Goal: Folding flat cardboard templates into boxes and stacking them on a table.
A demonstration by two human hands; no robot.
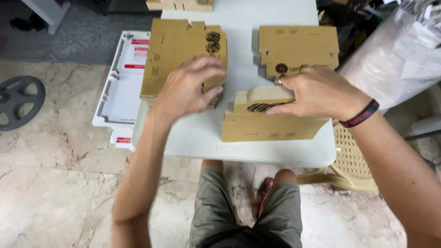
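My left hand lies on the near edge of a stack of flat brown cardboard box blanks at the left of a small white table, fingers curled over the top sheet. My right hand, with a ring and a dark wristband, presses down on a partly folded brown cardboard box near the table's front edge, fingers spread across its raised top flap. Behind that hand sits a second pile of flat brown blanks.
White flat sheets with red print lie on the marble floor left of the table. A dark weight plate is at far left. A beige plastic chair and white plastic bags stand at right. More cardboard sits at the table's far end.
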